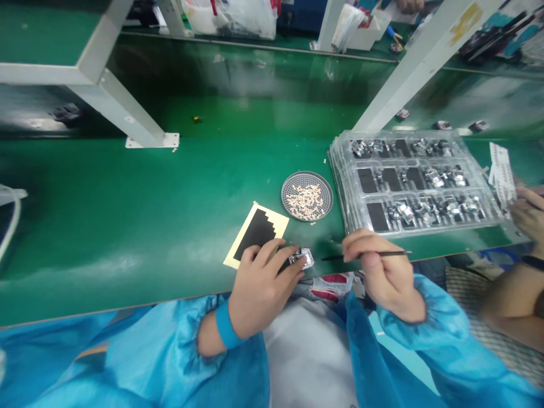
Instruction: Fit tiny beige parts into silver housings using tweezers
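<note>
My left hand (266, 283) rests at the bench's front edge, its fingertips holding a small silver metal-cased part (306, 259) against the green surface. In my right hand (380, 272) are thin black tweezers (395, 253), pinched between thumb and fingers. Their dark tip points left, a short gap away from the silver part. Partly under my left fingers lies a yellow backing sheet (232, 258) with a black, step-edged area (256, 231). Behind the part stands a round grey perforated dish (285, 194) holding many tiny cream-coloured pieces (306, 201).
Right of the dish, stacked clear plastic trays (346, 192) carry several silver parts and dark pads. White metal posts (140, 122) rise from the bench. Another person's hand (529, 212) is at the far right, beside a white printed strip (502, 170).
</note>
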Demonstrator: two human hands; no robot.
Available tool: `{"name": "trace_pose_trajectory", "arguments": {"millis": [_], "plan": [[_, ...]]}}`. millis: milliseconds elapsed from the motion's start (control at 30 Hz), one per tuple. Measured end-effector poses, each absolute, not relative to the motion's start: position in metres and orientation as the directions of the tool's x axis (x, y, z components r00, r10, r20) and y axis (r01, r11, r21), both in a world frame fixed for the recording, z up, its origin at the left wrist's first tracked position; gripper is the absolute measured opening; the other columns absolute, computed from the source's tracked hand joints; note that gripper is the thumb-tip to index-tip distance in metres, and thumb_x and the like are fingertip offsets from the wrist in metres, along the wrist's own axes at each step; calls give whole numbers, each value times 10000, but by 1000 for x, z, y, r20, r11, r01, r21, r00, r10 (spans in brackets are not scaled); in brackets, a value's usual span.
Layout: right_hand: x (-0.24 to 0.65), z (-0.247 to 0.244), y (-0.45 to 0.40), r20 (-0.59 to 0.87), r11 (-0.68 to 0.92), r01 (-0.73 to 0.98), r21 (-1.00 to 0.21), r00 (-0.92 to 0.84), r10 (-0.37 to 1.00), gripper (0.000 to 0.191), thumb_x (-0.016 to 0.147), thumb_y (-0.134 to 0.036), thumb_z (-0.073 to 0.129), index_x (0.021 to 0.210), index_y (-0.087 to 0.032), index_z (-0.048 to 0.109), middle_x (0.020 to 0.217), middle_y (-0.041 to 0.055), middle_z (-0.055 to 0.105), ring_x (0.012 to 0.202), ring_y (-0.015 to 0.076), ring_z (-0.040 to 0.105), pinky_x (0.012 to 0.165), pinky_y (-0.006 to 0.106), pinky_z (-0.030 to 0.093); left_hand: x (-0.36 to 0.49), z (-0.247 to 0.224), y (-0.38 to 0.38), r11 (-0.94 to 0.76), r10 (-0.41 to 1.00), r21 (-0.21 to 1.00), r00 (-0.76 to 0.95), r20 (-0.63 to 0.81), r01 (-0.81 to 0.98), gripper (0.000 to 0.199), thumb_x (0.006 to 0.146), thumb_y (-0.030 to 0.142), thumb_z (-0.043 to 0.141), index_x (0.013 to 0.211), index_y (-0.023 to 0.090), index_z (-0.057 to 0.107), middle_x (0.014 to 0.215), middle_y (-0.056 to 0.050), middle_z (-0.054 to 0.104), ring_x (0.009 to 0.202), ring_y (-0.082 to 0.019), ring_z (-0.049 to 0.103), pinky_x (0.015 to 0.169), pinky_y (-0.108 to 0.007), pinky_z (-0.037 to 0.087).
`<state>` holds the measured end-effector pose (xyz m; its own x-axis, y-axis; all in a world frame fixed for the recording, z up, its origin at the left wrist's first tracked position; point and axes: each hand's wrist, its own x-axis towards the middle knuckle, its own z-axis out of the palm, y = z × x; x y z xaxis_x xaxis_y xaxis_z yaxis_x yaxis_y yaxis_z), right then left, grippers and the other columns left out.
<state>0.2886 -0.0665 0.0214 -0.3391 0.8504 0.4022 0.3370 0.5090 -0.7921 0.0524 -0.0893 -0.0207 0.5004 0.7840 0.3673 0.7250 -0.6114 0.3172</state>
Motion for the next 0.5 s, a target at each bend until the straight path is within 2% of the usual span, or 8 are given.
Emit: {"name": "trace_pose_trajectory", "arguments": {"millis": [67, 133, 200, 267, 400, 500], "plan": [[290, 35, -62, 348, 496, 373, -784, -398, 849, 335, 1089, -345, 375, 852, -190, 555, 845, 70, 619, 771, 189, 610, 681, 329, 475, 51, -20, -88, -613, 783, 318, 502, 366, 724, 241, 944, 260, 632, 1173, 269, 705, 1244, 19, 700, 1213, -279, 569, 844, -452, 395], [289, 48, -57, 196, 456, 462, -760, -506, 840, 278, 1088, -357, 391, 906, -205, 536, 775, 24, 607, 647, 151, 576, 600, 288, 433, 49, -20, -87, -633, 770, 328, 524, 365, 701, 244, 945, 239, 626, 1173, 276, 704, 1271, 23, 690, 1258, -279, 545, 884, -463, 388], [285, 57, -51, 28, 431, 585, -687, -571, 820, 182, 1082, -356, 416, 1043, -209, 516, 713, -19, 587, 556, 136, 528, 534, 273, 376, 46, -21, -86, -659, 751, 336, 559, 353, 673, 266, 939, 207, 625, 1185, 278, 698, 1314, 22, 669, 1303, -278, 513, 929, -468, 387], [279, 61, -45, -87, 466, 679, -567, -612, 786, 171, 1079, -352, 419, 1087, -201, 501, 745, -13, 604, 578, 146, 538, 540, 278, 356, 43, -22, -85, -669, 743, 341, 579, 336, 661, 273, 934, 191, 624, 1180, 280, 700, 1346, 18, 651, 1332, -283, 489, 963, -476, 385], [268, 62, -35, -193, 633, 704, -322, -704, 684, 204, 1048, -316, 481, 897, -201, 557, 811, 22, 635, 716, 179, 588, 598, 302, 335, 42, -22, -86, -650, 759, 345, 562, 327, 677, 271, 939, 195, 610, 1168, 303, 706, 1353, 26, 645, 1337, -303, 482, 970, -491, 385], [263, 60, -29, -232, 693, 692, -202, -721, 653, 204, 981, -305, 583, 811, -193, 583, 757, 25, 642, 724, 197, 597, 582, 316, 286, 43, -24, -88, -650, 758, 331, 557, 339, 684, 301, 947, 191, 590, 1212, 295, 689, 1352, 10, 646, 1333, -308, 484, 962, -490, 383]]}}
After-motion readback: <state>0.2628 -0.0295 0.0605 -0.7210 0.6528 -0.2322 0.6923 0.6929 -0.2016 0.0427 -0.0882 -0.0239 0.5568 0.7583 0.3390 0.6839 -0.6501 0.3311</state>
